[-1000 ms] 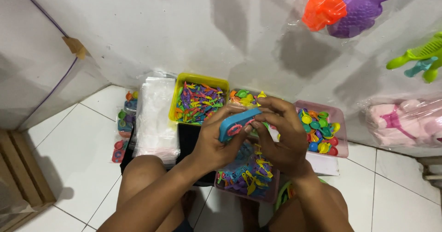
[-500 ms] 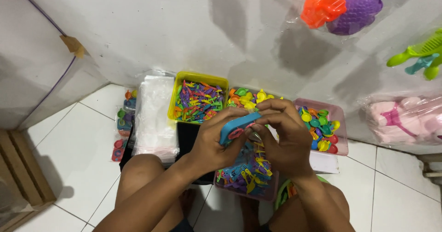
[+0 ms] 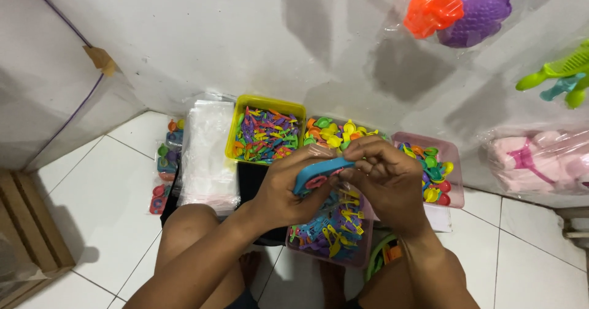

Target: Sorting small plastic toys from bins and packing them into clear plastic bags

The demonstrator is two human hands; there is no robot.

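One head-worn view looks steeply down, close over the lap, facing the white wall (image 3: 215, 45).

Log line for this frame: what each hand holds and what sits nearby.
left hand: holds blue toy tray | right hand: fingers at tray's edge | below: pink tub of small plastic pieces | behind: yellow tub

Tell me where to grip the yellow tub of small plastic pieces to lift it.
Grip the yellow tub by its two side rims, coming from above. Its top is open and heaped with loose pieces, so it should stay level. The stack of clear bags crowds its left wall and another tub sits close on the right, so sideways access looks tight.
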